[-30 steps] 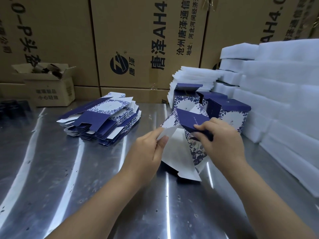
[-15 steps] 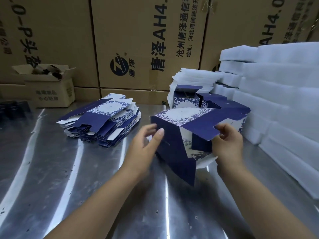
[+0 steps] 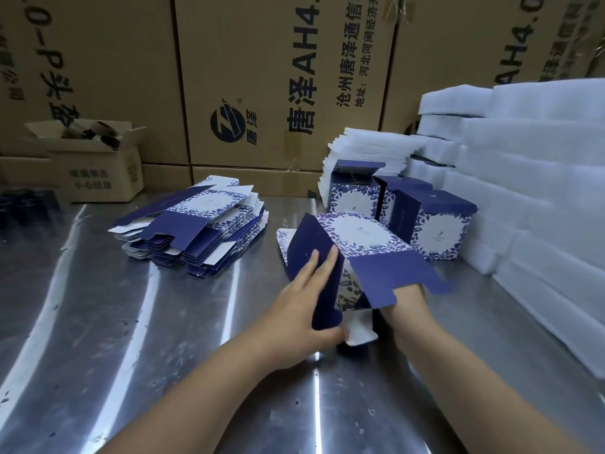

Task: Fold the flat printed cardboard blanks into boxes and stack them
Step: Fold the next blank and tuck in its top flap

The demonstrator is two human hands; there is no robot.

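a person is working at a shiny metal table, and a half-formed box is sitting near the middle of it, tilted, with its white oval floral panel facing up. the left hand is lying flat against the box's plain navy side panel, fingers stretched out straight and pressing on the card, while the thumb is curling under the lower edge of that panel, so the hand is mostly open yet pinching the card lightly. the right hand is sitting mostly under a navy flap that is sticking out toward the camera; its fingers are hidden by that flap, so how far it is closed is something i cannot tell, though it is touching the box from the near right side. a white inner flap is hanging down to the table between the two wrists. to the left, well apart, a stack of flat blanks is lying fanned out on the table. just behind the box, three finished boxes are standing upright side by side, their top flaps raised. white foam sheets are piling up along the right edge and behind the finished boxes. large brown cartons are lining the back, and a small open carton is sitting at the far left.
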